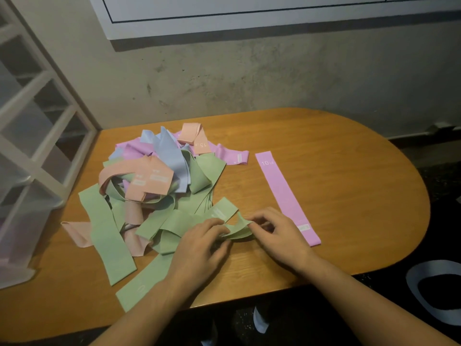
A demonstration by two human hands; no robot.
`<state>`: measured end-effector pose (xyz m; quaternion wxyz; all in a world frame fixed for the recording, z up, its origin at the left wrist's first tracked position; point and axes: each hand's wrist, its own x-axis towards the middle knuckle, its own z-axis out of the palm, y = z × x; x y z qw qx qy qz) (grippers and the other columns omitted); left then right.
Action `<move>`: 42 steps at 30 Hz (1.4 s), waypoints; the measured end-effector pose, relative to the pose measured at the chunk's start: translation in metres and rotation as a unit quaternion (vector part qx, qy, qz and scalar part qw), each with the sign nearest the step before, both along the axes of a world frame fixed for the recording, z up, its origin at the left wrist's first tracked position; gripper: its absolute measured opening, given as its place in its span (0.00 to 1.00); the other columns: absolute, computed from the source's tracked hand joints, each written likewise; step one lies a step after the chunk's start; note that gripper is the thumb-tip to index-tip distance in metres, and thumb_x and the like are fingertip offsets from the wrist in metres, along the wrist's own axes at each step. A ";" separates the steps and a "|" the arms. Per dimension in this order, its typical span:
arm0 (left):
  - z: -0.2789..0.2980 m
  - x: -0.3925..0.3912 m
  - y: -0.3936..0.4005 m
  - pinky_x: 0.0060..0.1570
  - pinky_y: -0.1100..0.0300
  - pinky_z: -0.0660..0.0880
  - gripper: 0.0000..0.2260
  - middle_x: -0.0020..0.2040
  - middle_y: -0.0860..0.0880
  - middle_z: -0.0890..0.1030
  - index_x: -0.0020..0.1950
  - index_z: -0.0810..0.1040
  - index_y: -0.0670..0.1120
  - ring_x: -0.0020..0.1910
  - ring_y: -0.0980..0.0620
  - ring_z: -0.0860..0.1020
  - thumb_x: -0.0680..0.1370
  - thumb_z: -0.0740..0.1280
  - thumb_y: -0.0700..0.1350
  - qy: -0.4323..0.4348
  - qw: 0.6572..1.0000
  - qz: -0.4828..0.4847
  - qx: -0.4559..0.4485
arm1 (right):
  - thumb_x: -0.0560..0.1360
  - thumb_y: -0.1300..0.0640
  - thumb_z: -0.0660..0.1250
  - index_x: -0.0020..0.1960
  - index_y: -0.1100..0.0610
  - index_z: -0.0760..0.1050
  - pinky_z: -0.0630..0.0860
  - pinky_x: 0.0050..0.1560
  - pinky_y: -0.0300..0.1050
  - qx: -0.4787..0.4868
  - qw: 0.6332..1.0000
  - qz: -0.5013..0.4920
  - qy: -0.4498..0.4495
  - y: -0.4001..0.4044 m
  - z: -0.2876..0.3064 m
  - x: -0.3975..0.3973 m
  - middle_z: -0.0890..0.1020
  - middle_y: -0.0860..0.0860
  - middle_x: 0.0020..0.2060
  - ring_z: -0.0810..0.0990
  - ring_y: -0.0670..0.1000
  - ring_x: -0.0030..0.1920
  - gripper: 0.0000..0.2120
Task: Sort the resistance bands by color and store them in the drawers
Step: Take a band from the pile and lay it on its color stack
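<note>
Both hands pinching one crumpled green band (237,229) at the pile's near edge: left hand (199,248) on one end, right hand (277,233) on the other. Looks like the pull-it-free-and-flatten step, sorting barely started, just one pink band (284,193) laid flat alone on the counter (349,171). Next up, probably tugging it clear of the mixed pile (159,186) without dragging neighbours. Drawers (37,121) at left blurry and cut off, contents can't tell, band labels mostly unreadable

Dim indoor light here, warm on the wooden table (324,151), fading to near black at the lower right floor. Soft shadow sits under the white wall panel (249,11). Wide-angle bending curves the drawer frame (37,116) at left. Detail is soft and smeared throughout.
</note>
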<state>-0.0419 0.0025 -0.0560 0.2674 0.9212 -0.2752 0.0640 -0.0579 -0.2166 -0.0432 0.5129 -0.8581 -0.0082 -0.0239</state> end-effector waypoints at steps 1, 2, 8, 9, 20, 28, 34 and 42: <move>0.003 0.000 -0.003 0.53 0.59 0.77 0.07 0.63 0.56 0.77 0.54 0.79 0.54 0.60 0.57 0.76 0.78 0.68 0.52 -0.006 1.000 0.004 -0.006 | 0.77 0.58 0.70 0.49 0.46 0.81 0.75 0.52 0.32 0.012 1.000 -0.011 -0.005 -0.001 0.001 -0.001 0.80 0.40 0.51 0.79 0.40 0.55 0.07; 0.008 0.001 -0.005 0.49 0.60 0.78 0.06 0.63 0.56 0.77 0.52 0.79 0.54 0.58 0.57 0.77 0.77 0.68 0.52 -0.014 1.000 0.005 -0.007 | 0.77 0.59 0.70 0.48 0.47 0.81 0.76 0.53 0.33 0.027 0.999 -0.021 -0.009 -0.002 0.002 -0.002 0.80 0.40 0.53 0.78 0.40 0.55 0.06; 0.030 -0.001 -0.016 0.40 0.63 0.77 0.07 0.62 0.58 0.78 0.50 0.77 0.53 0.51 0.59 0.79 0.79 0.64 0.55 -0.050 0.998 -0.028 -0.010 | 0.80 0.60 0.66 0.48 0.49 0.74 0.80 0.52 0.46 0.159 0.986 -0.029 0.034 -0.007 0.012 -0.005 0.83 0.50 0.50 0.82 0.47 0.52 0.06; 0.033 -0.001 -0.018 0.38 0.64 0.76 0.07 0.62 0.59 0.78 0.51 0.77 0.53 0.48 0.60 0.79 0.79 0.64 0.55 -0.050 0.998 -0.031 -0.006 | 0.80 0.59 0.67 0.48 0.48 0.72 0.79 0.49 0.49 0.172 0.984 -0.034 0.038 -0.007 0.013 -0.004 0.82 0.54 0.48 0.81 0.49 0.49 0.07; 0.055 0.004 -0.027 0.39 0.53 0.76 0.08 0.46 0.54 0.83 0.56 0.70 0.57 0.42 0.51 0.80 0.81 0.60 0.58 0.043 0.999 0.001 0.008 | 0.69 0.55 0.72 0.54 0.45 0.71 0.70 0.39 0.54 0.365 0.922 -0.057 0.120 -0.012 0.027 0.005 0.77 0.52 0.47 0.74 0.55 0.40 0.17; 0.069 0.010 -0.022 0.44 0.47 0.78 0.04 0.43 0.53 0.83 0.54 0.74 0.54 0.42 0.51 0.80 0.81 0.66 0.52 0.112 0.992 0.028 -0.047 | 0.75 0.57 0.72 0.50 0.43 0.78 0.77 0.45 0.46 0.162 0.980 -0.017 0.110 -0.021 0.041 0.000 0.81 0.52 0.49 0.79 0.45 0.41 0.10; 0.077 0.009 -0.025 0.44 0.48 0.77 0.02 0.43 0.54 0.83 0.54 0.75 0.55 0.42 0.55 0.80 0.81 0.66 0.50 0.113 0.990 0.044 -0.066 | 0.76 0.46 0.69 0.48 0.40 0.78 0.70 0.41 0.36 -0.016 0.998 0.054 0.039 -0.023 0.042 -0.003 0.80 0.41 0.45 0.75 0.40 0.37 0.02; 0.075 0.000 -0.023 0.52 0.48 0.77 0.01 0.53 0.59 0.80 0.54 0.70 0.58 0.50 0.57 0.79 0.84 0.61 0.52 0.213 0.972 -0.047 -0.092 | 0.76 0.53 0.68 0.44 0.45 0.77 0.75 0.54 0.51 -0.153 0.983 -0.026 -0.099 -0.028 0.053 -0.007 0.80 0.39 0.45 0.76 0.43 0.51 0.03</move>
